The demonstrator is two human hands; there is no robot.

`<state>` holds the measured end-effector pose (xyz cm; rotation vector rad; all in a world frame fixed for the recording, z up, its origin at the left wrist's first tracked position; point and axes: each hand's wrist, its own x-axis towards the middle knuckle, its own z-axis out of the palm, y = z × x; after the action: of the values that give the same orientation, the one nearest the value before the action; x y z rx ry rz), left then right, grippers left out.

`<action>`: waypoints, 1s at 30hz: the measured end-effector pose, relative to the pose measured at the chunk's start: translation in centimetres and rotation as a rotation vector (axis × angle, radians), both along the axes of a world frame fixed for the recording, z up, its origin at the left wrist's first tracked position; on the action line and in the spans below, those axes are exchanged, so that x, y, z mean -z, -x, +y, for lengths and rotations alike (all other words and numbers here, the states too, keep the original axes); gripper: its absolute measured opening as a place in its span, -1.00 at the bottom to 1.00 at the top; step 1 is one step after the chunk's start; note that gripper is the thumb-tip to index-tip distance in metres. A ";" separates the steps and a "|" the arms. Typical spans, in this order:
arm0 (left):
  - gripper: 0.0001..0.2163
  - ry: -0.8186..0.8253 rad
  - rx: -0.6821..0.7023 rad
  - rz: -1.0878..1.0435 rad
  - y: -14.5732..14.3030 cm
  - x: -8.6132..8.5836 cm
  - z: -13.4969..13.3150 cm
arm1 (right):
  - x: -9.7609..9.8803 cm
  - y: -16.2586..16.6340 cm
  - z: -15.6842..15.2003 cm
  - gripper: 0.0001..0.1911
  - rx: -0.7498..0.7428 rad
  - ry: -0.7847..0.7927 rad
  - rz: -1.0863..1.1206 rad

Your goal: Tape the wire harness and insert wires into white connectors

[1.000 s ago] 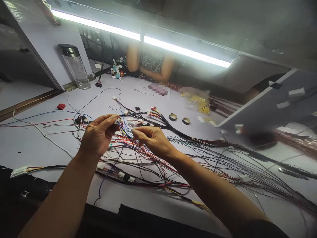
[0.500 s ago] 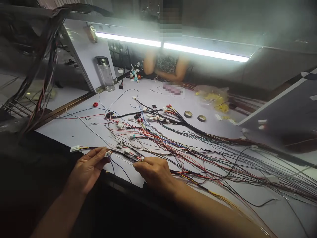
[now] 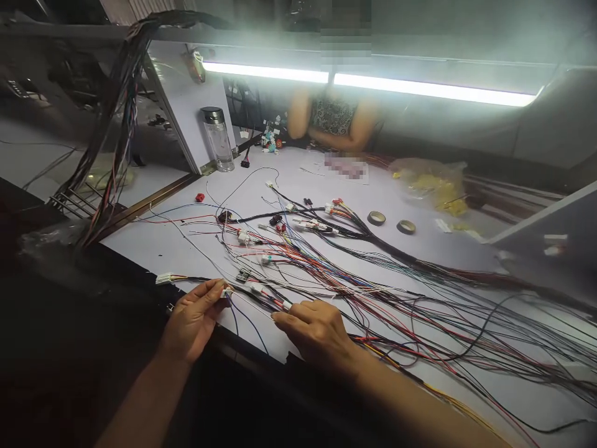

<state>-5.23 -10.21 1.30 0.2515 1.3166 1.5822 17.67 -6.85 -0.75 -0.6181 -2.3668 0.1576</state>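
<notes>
My left hand [image 3: 193, 318] is at the near edge of the white table [image 3: 153, 246], its fingers pinched on a small white connector [image 3: 227, 291] with a dark blue wire hanging from it. My right hand [image 3: 317, 330] lies just to the right with its fingers curled, pinching a thin wire next to a red-and-white terminal [image 3: 282, 304]. A wide wiring harness [image 3: 354, 274] of red, blue, black and green wires fans out across the table beyond both hands. A white multi-pin plug [image 3: 164, 279] lies left of my left hand.
Two tape rolls [image 3: 375, 218] lie mid-table. A clear bottle [image 3: 218, 138] stands at the back left by a slanted white board. A bundle of cables [image 3: 109, 124] hangs at the left. A yellow bag [image 3: 436, 183] sits at the back right. Another person [image 3: 333, 121] sits across.
Both hands dropped from mid-table to the near edge, keeping the connector and wire pinched. The view swung left and tilted up, bringing the hanging cable bundle into sight.
</notes>
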 end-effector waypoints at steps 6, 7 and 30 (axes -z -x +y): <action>-0.70 -0.026 0.043 0.007 0.0 -0.4 -0.3 | -0.9 0.0 -0.5 -0.79 0.053 0.103 0.013; -0.72 -0.037 0.065 0.006 0.0 -0.3 -0.4 | -1.3 0.1 -0.5 -0.81 0.069 0.155 -0.004; -0.61 -0.280 -0.102 -0.097 2.2 1.7 2.8 | -1.1 9.4 5.7 -0.76 0.432 0.300 -0.244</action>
<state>-7.40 -7.38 -0.37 0.2795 1.0459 1.8427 8.31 -1.14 0.30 -1.3421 -2.3909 0.2580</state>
